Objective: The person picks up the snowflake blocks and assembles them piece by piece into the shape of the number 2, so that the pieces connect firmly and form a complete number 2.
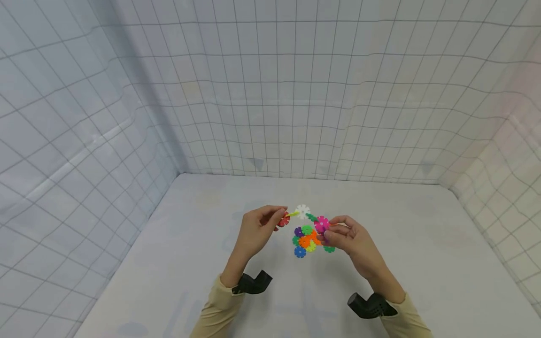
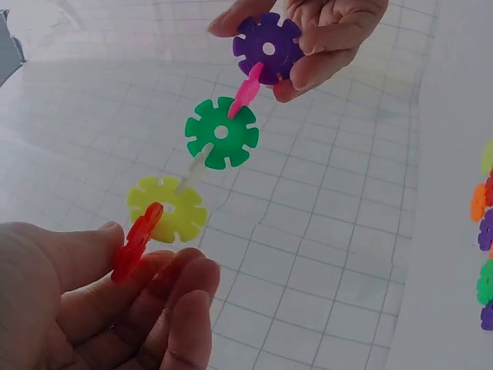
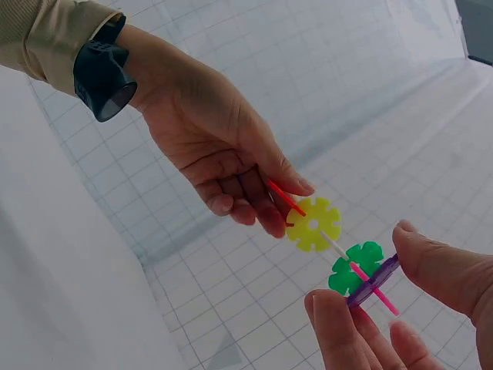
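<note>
Though in both hands (image 1: 255, 231) (image 1: 354, 241), one disc-chain (image 2: 240, 137)

Beige sleeves (image 1: 218, 306), black wrist cameras (image 1: 252, 283)

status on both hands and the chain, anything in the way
Left hand pinching red disc. Right hand holding purple disc. Chain linked, spanning between hands. More discs on table below, nothing seen blocking.

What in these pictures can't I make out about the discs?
Held red disc: head view, partly behind the left hand.
Held purple disc: head view, partly behind the right hand.
Piled discs: head view, overlap hides their number; left wrist view, cut off by the right edge.
</note>
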Action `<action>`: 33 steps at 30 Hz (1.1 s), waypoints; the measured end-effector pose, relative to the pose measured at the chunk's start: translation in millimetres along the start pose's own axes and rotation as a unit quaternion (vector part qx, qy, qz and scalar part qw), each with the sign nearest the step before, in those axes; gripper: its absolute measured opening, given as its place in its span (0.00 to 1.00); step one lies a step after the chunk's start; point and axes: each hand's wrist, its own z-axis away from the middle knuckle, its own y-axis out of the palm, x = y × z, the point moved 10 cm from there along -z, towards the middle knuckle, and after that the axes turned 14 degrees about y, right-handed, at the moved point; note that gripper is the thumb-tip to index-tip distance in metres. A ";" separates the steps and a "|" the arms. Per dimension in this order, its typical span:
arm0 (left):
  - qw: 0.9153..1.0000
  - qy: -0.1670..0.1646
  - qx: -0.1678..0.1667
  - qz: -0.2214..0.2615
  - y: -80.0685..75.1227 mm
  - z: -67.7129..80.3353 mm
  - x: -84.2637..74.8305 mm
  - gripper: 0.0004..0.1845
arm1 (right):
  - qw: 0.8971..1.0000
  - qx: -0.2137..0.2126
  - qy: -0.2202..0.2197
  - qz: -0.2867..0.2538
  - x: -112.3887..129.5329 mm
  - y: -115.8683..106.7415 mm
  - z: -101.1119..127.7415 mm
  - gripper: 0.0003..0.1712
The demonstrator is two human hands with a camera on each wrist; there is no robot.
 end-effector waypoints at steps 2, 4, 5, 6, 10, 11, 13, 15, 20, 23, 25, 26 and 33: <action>1.000 -0.014 -0.005 0.019 -1.0 0.1 1.3 0.13 | 1.000 -0.001 -0.003 -0.010 1.6 -1.0 1.0 0.20; 0.998 -0.031 -0.012 0.052 -1.1 0.4 2.7 0.13 | 1.000 0.000 -0.004 -0.018 3.0 -0.8 2.0 0.19; 0.996 -0.039 -0.016 0.073 -0.9 0.5 3.2 0.13 | 1.000 0.001 -0.002 -0.023 3.4 -0.4 2.4 0.19; 0.994 -0.047 -0.021 0.094 -0.6 0.8 4.1 0.13 | 1.000 0.004 0.001 -0.030 3.9 0.3 3.1 0.19; 0.980 -0.080 -0.026 0.178 2.9 2.0 5.9 0.14 | 0.997 0.035 0.011 -0.068 5.5 6.1 5.4 0.19; 0.978 -0.085 -0.022 0.192 4.1 2.2 5.8 0.14 | 0.996 0.043 0.014 -0.077 5.9 7.5 5.9 0.19; 0.974 -0.093 -0.013 0.207 6.5 2.6 6.3 0.16 | 0.994 0.060 0.015 -0.092 7.5 10.4 7.3 0.19; 0.972 -0.098 -0.004 0.213 8.2 2.8 6.8 0.16 | 0.992 0.071 0.015 -0.102 9.1 12.3 8.5 0.18; 0.974 -0.094 0.011 0.208 9.4 2.6 6.7 0.18 | 0.986 0.098 0.015 -0.135 12.4 16.2 11.0 0.14; 0.976 -0.090 0.016 0.198 9.5 2.6 7.1 0.19 | 0.981 0.111 0.018 -0.155 13.7 18.1 12.2 0.13; 0.976 -0.087 0.018 0.198 9.6 2.7 6.6 0.19 | 0.979 0.116 0.020 -0.165 14.4 19.0 12.8 0.13; 0.976 -0.087 0.018 0.198 9.6 2.8 6.3 0.19 | 0.978 0.118 0.020 -0.169 14.7 19.5 13.2 0.13; 0.977 -0.085 0.027 0.191 9.6 3.6 5.5 0.16 | 0.980 0.117 0.021 -0.162 15.9 21.2 16.5 0.11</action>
